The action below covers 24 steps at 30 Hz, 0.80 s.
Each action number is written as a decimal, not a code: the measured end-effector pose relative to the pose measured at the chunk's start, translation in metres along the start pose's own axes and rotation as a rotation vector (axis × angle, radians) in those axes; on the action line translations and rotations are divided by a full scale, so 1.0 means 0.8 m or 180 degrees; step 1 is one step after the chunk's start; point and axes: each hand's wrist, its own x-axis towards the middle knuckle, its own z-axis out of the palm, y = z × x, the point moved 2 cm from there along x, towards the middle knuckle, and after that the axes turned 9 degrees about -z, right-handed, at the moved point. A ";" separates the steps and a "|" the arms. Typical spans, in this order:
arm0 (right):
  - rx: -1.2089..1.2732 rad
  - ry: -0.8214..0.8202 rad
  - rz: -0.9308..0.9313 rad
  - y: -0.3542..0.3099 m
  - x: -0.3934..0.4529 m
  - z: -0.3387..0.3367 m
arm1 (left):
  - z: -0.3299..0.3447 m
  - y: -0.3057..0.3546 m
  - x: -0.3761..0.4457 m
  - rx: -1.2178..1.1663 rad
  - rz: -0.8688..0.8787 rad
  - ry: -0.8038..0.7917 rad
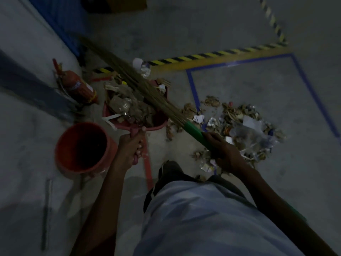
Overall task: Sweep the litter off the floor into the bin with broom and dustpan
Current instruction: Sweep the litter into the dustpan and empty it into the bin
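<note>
Left hand (132,145): curled round the dustpan's handle, thumb on top.
Right hand (222,152): grasps the broom's green handle.
Dustpan (162,122): red, heaped with litter, just beside the bin.
Broom (140,80): bristles lie slantwise across the dustpan.
Bin (64,145): orange, upright, left of the left hand.
Litter (239,122): a pile on the floor right of the dustpan, across blue tape (193,89).
Extinguisher (79,85): red, lying behind the bin.

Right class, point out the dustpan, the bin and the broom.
dustpan (162,120): head view, red right rim.
bin (63,143): head view, orange left rim.
broom (193,131): head view, green handle.
</note>
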 end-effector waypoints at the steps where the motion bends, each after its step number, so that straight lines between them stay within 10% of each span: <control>1: -0.0028 -0.0013 -0.0136 0.001 -0.001 -0.005 | -0.001 -0.007 -0.011 -0.0104 0.0022 0.0035; 24: 0.0257 -0.0613 -0.1201 -0.088 0.066 0.104 | -0.148 -0.158 -0.046 -0.1335 -0.0029 0.0707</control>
